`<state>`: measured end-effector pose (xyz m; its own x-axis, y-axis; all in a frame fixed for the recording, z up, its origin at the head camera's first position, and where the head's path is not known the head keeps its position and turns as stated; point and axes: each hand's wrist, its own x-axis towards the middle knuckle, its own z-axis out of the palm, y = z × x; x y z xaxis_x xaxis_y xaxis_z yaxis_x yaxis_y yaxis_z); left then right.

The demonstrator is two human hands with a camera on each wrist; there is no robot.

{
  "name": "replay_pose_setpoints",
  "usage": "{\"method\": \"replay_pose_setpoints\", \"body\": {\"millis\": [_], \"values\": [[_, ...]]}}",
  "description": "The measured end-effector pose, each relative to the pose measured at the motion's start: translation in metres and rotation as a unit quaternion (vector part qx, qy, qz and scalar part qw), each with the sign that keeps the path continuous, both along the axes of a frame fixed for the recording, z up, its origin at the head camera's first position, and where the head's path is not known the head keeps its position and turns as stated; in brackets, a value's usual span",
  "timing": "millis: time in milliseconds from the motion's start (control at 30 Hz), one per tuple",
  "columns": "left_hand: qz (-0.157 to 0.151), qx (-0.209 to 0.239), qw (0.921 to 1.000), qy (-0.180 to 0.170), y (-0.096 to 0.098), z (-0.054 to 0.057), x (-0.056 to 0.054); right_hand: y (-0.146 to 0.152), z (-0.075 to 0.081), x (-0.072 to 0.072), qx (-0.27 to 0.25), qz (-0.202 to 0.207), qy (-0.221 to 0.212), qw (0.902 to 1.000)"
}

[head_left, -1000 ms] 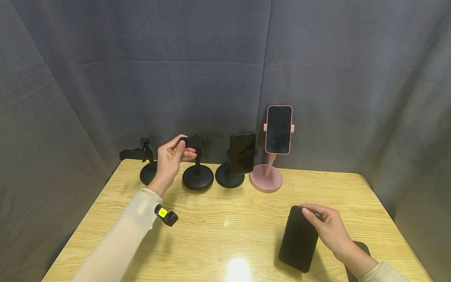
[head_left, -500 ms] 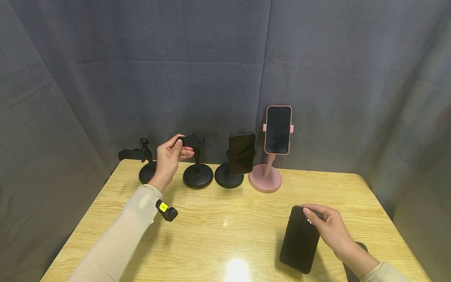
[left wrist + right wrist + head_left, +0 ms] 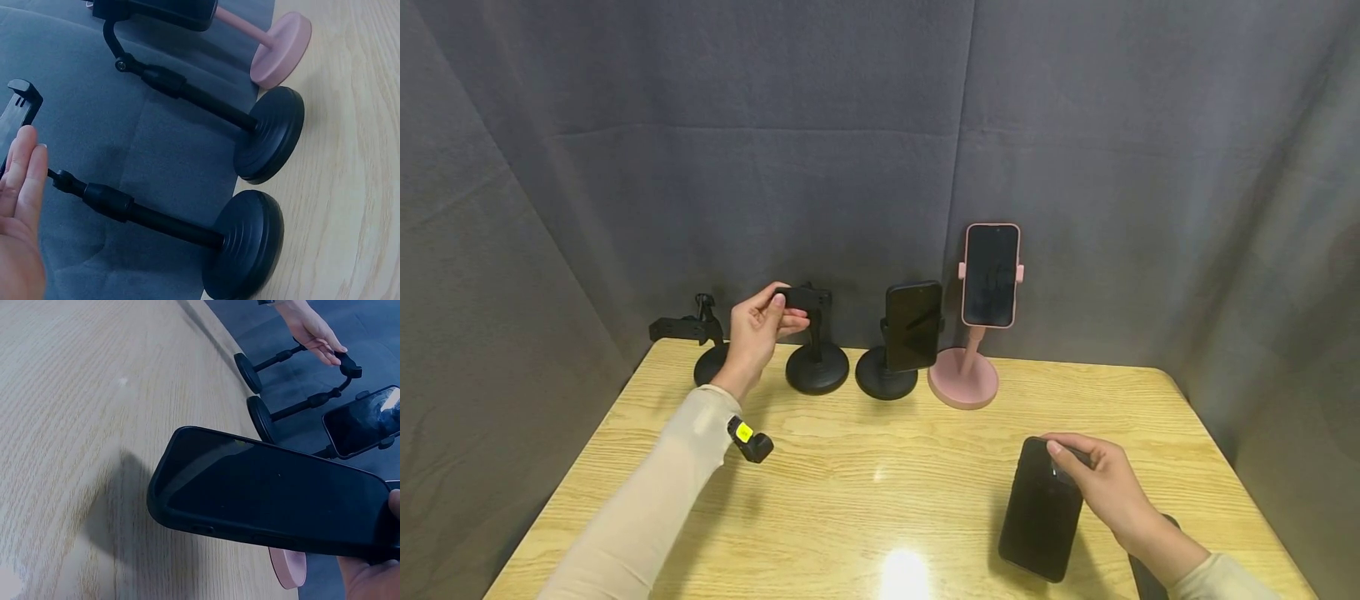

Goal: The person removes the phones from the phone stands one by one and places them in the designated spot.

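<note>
My left hand (image 3: 752, 335) pinches the clamp (image 3: 801, 298) of a black phone stand between thumb and fingers. That stand's round base (image 3: 817, 369) rests near the back edge of the table. In the left wrist view, part of the left hand (image 3: 19, 219) shows beside the clamp. My right hand (image 3: 1112, 492) grips a black phone (image 3: 1041, 512) by its top end, thumb on the screen side. The phone tilts above the table, its shadow below. In the right wrist view, the phone (image 3: 269, 494) has a dark screen and a black case.
Another black stand (image 3: 677, 329) with its clamp bare is at the far left. Right of the held stand, a black stand (image 3: 887, 379) carries a phone (image 3: 913, 325). A pink stand (image 3: 964, 383) carries another phone (image 3: 991, 275). A dark flat object (image 3: 1146, 579) lies under the right wrist.
The left hand and the clamp have shifted slightly left, and the gripped stand's base has moved a little toward the back. The right hand holds the phone almost still.
</note>
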<state>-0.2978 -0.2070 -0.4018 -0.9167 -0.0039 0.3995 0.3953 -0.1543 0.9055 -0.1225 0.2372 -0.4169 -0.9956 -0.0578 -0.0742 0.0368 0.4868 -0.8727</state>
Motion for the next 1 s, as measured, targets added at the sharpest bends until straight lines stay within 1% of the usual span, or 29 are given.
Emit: {"method": "replay_pose_setpoints", "body": {"millis": [267, 433, 667, 833, 1000], "values": [[0.005, -0.01, 0.9999, -0.004, -0.008, 0.001, -0.004, 0.002, 0.001, -0.002, -0.005, 0.009, -0.008, 0.9999], [-0.004, -0.004, 1.0, 0.001, -0.012, 0.001, -0.003, 0.004, 0.001, -0.003, -0.007, 0.015, -0.015, 0.9997], [-0.012, -0.006, 0.9999, 0.007, -0.016, 0.001, -0.001, 0.01, -0.001, -0.005, 0.008, 0.029, -0.011, 0.9995], [-0.023, -0.013, 0.9997, -0.001, -0.019, 0.001, -0.001, 0.015, -0.003, -0.007, 0.008, 0.04, -0.019, 0.999], [-0.019, -0.023, 0.9994, -0.016, -0.022, 0.001, 0.0, 0.021, -0.005, -0.009, 0.006, 0.044, -0.028, 0.9986]]}}
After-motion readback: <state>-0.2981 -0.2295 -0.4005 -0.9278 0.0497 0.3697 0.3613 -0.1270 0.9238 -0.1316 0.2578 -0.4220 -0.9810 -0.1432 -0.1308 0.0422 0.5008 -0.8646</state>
